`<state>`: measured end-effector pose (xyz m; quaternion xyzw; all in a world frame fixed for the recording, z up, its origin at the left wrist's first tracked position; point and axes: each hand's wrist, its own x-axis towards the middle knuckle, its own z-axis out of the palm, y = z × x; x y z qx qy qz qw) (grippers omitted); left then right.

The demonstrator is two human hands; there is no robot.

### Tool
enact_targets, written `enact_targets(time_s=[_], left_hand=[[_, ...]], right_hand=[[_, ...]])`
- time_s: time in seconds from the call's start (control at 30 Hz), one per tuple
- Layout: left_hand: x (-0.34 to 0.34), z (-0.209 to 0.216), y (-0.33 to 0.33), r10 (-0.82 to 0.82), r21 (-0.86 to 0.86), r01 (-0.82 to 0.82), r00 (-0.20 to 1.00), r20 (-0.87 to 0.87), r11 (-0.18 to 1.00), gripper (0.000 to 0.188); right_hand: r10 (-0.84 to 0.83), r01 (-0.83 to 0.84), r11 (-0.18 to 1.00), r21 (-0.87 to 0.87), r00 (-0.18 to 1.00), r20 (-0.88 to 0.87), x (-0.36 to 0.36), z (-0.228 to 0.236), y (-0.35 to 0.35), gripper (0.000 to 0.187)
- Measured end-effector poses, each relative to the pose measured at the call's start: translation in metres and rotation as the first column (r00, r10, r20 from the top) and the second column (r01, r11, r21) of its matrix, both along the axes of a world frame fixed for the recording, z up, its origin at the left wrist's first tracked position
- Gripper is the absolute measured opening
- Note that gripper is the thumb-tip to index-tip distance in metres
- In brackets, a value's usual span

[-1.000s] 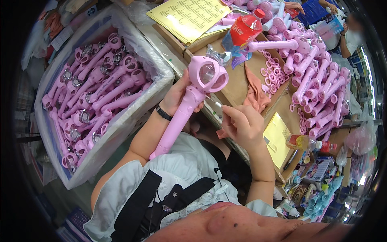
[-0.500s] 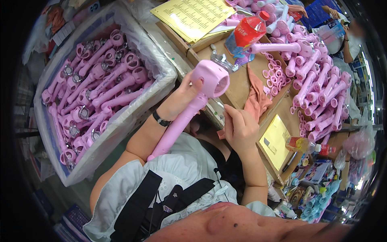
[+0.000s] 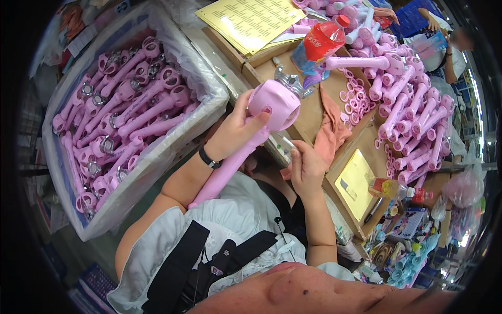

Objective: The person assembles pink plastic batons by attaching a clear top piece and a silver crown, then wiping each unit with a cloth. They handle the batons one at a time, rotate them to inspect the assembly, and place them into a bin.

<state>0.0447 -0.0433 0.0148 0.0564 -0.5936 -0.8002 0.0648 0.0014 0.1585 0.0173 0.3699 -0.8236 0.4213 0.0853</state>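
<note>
My left hand [image 3: 236, 131] is wrapped around the neck of a pink plastic handle [image 3: 280, 103] with a hollow, rounded head, its thumb lying across the front. The long stem slants down toward my lap. Against the far side of the head shows a shiny chrome piece [image 3: 291, 82]; whether it is joined to the head I cannot tell. A little to the right and below, my right hand [image 3: 308, 167] is closed on a thin whitish stick [image 3: 286, 141], whose tip points toward the head without visibly touching it.
On the left stands a lined bin [image 3: 214, 102] full of pink handles with chrome parts. A wooden tray [image 3: 272, 73] holds a red-capped bottle [image 3: 321, 39], pink rings [image 3: 358, 99] and an orange cloth [image 3: 329, 123]. More handles [image 3: 413, 110] are piled on the right; a person [image 3: 444, 52] is beyond.
The pink handle's head has been turned in my left hand, so its opening faces more to the right and away. My right hand has shifted slightly down and left, still with the stick.
</note>
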Motion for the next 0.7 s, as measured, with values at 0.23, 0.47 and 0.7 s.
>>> enact_targets(time_s=[0.23, 0.47, 0.7], left_hand=[[0.005, 0.008, 0.006, 0.061, -0.178, -0.089, 0.985, -0.161, 0.98, 0.063], [0.006, 0.014, 0.012, -0.05, 0.173, 0.067, 0.993, -0.103, 0.983, 0.058], [0.005, 0.015, 0.02, -0.074, 0.049, 0.089, 0.965, -0.253, 0.995, 0.061]], right_hand=[[-0.037, 0.203, 0.969, -0.143, 0.688, 0.724, 0.011, 0.0, 0.002, 0.012], [-0.032, 0.055, 0.994, 0.096, 0.975, -0.221, 0.001, -0.002, -0.003, 0.013], [-0.004, 0.062, 0.994, -0.094, 0.853, 0.521, 0.012, -0.002, 0.01, 0.017]])
